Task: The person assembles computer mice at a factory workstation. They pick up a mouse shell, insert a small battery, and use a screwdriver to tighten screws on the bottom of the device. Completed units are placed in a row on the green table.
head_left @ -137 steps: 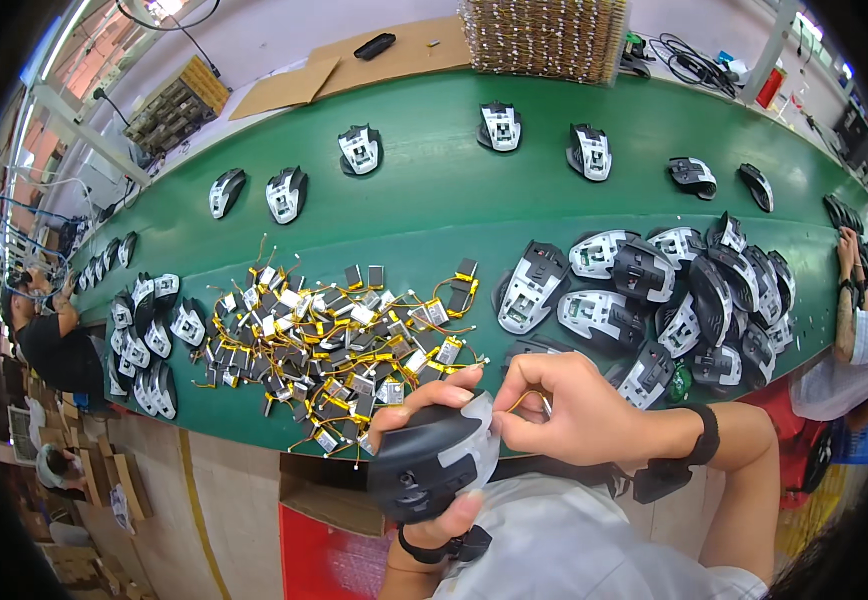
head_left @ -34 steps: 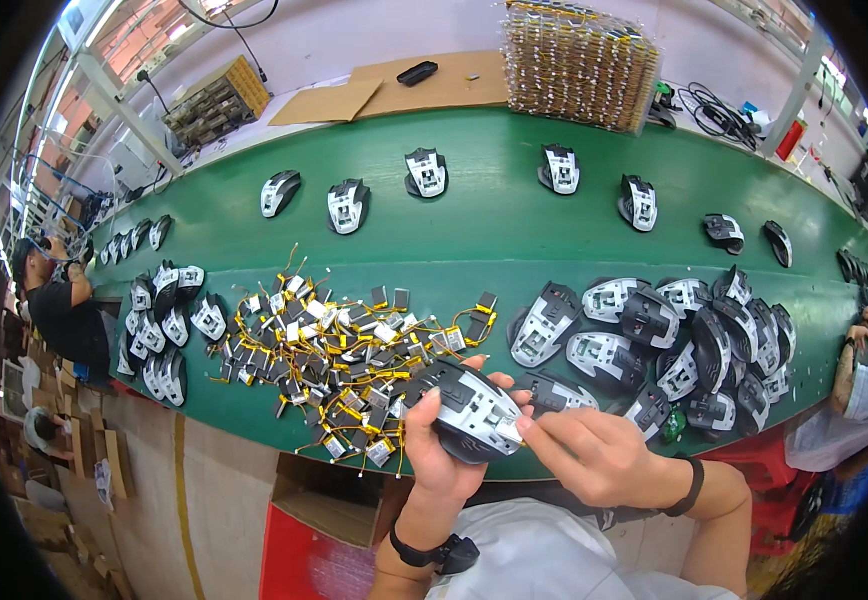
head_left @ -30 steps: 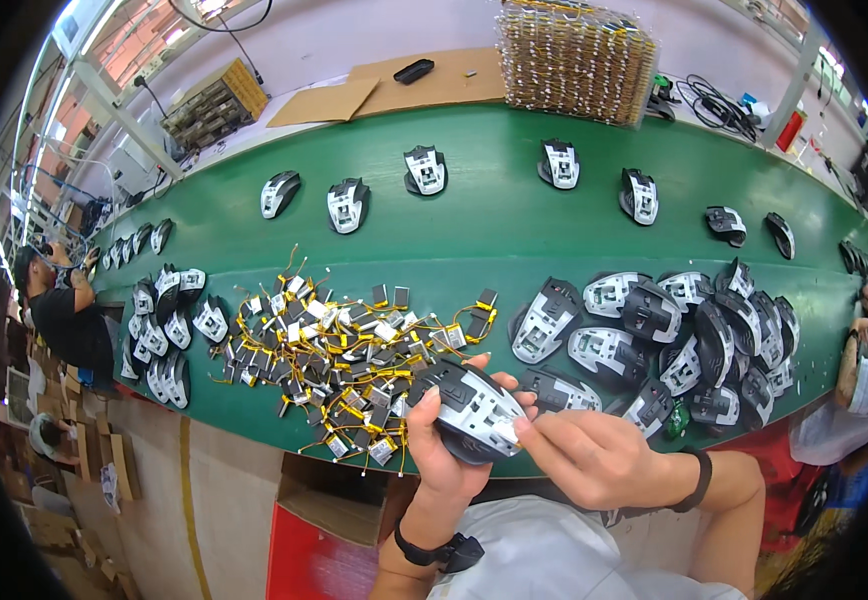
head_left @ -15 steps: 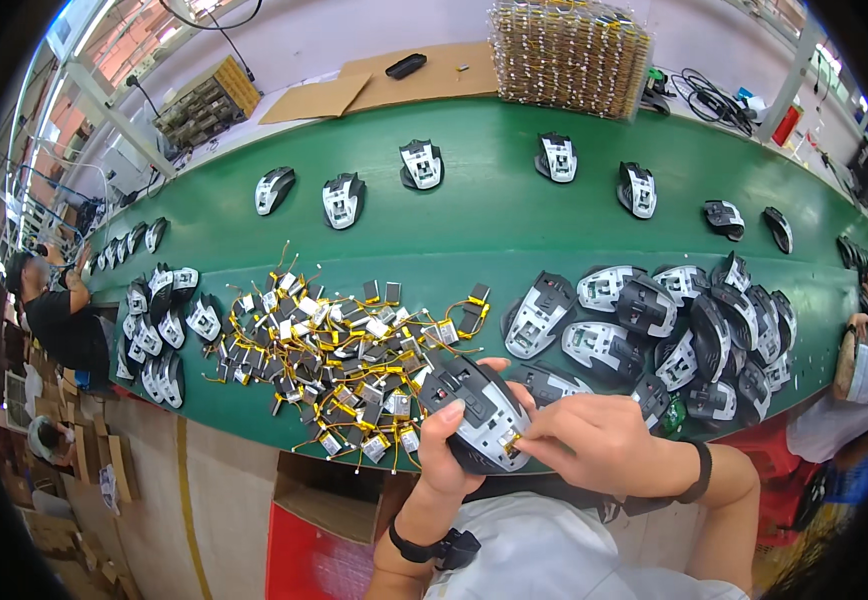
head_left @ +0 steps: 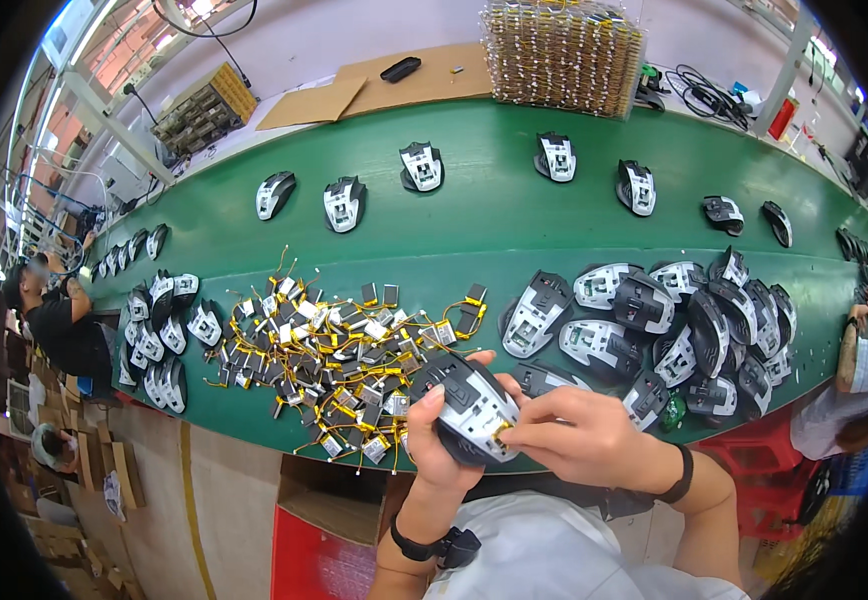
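My left hand (head_left: pixel 438 442) is wrapped round a black and white computer mouse (head_left: pixel 468 408), tilted with its opened underside up. Thumb and fingers of my right hand (head_left: pixel 584 430) pinch a small yellow-taped battery (head_left: pixel 502 434) at the mouse's near end; most of it is hidden by the fingertips. Left of the mouse lies a loose heap of small batteries (head_left: pixel 334 350) with yellow tape and thin wires. To the right, beyond my right hand, several like mice (head_left: pixel 594 345) are piled, white undersides mostly up.
Spaced-out mice (head_left: pixel 422 166) lie along the far part of the green bench (head_left: pixel 484 215). More mice (head_left: pixel 159 310) are grouped at the left. A stack of clear trays (head_left: pixel 564 55) and cardboard (head_left: pixel 404 78) stand behind. One person (head_left: pixel 59 320) works at left, another (head_left: pixel 859 370) at right.
My hands and the held mouse have shifted slightly left and away from my body. The right fingers remain pinched at the mouse's near end.
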Demonstrator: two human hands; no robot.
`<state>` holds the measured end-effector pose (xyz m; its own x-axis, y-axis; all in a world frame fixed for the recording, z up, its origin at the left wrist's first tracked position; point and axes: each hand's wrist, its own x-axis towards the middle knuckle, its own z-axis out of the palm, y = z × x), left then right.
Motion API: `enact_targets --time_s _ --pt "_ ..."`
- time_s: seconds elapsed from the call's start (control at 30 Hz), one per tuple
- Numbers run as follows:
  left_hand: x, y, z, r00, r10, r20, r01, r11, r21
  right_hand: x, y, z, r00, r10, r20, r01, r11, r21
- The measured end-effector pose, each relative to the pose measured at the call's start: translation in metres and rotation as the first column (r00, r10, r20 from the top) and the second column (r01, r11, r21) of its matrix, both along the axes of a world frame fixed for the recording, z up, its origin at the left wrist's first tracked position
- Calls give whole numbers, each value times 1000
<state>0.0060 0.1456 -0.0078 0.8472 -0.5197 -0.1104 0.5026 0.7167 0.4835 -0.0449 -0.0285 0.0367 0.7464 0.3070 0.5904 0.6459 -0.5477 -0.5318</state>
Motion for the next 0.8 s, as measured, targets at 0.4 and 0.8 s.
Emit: enact_targets --time_s 0.4,0.8 --pt "-5 -10 6 961 151 -232 -163 986 -31 -17 23 -13 974 -196 115 216 956 -200" --pt "-7 -9 12 965 108 -239 -118 993 -27 -27 14 -17 936 -224 270 284 936 -209"
